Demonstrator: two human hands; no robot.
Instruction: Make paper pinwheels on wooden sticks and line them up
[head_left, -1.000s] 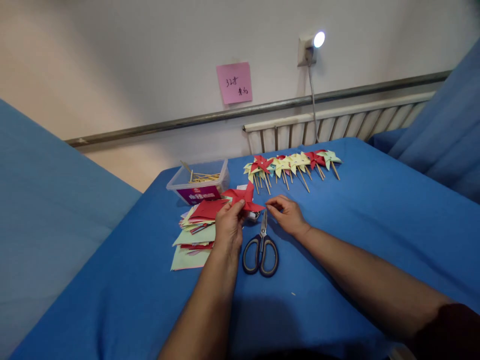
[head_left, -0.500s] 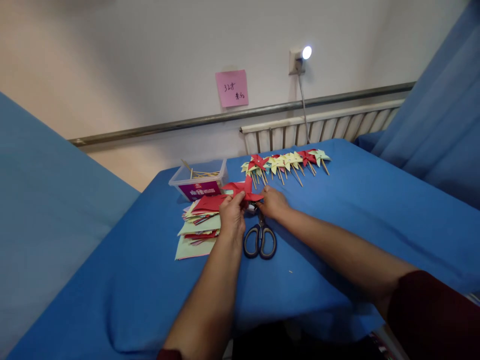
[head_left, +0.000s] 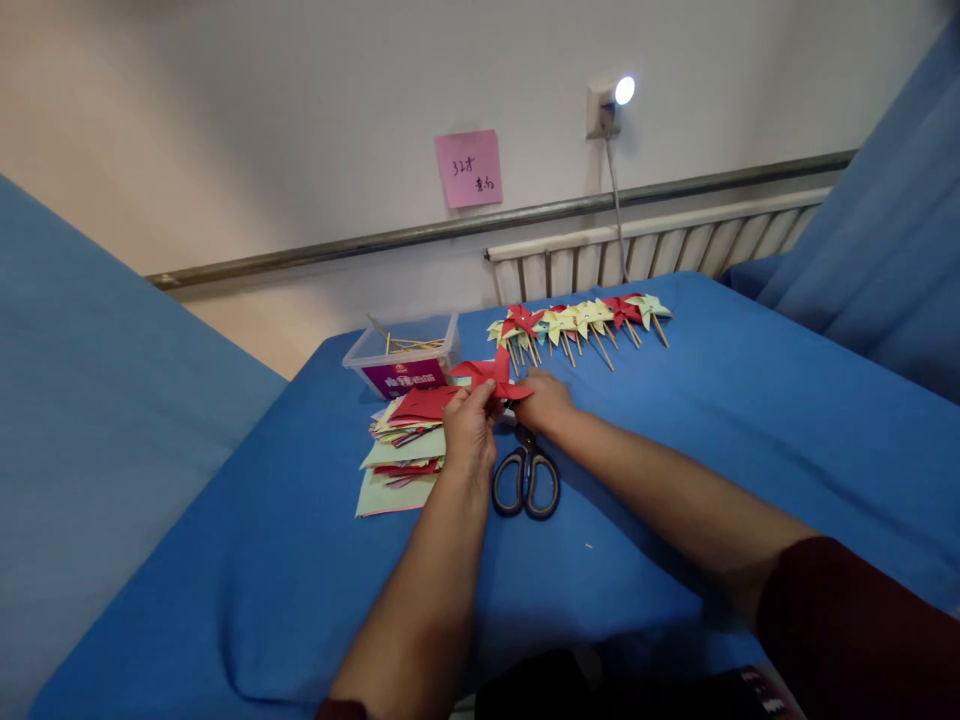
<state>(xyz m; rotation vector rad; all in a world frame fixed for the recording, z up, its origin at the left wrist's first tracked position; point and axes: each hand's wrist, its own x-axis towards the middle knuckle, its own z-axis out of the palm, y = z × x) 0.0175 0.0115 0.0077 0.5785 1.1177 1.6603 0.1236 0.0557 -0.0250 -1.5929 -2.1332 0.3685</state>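
My left hand pinches a red paper pinwheel between thumb and fingers, its blades folded inward. Close against its right side is my right hand, fingers curled down at a small pale container with dark bits in it. The pinwheel and the hand itself cover those fingertips, so what they grip is hidden. Black-handled scissors lie just below, blades pointing toward the container. Left of my left hand sits a stack of coloured paper with red sheets on top.
A clear plastic box with wooden sticks stands behind the paper. Finished pinwheels on sticks lie in a row at the back of the blue-covered table. A radiator and a pipe run along the wall.
My right hand has turned and lowered its fingers toward the small container beside the pinwheel. The left hand keeps its hold on the pinwheel. The view has shifted slightly.
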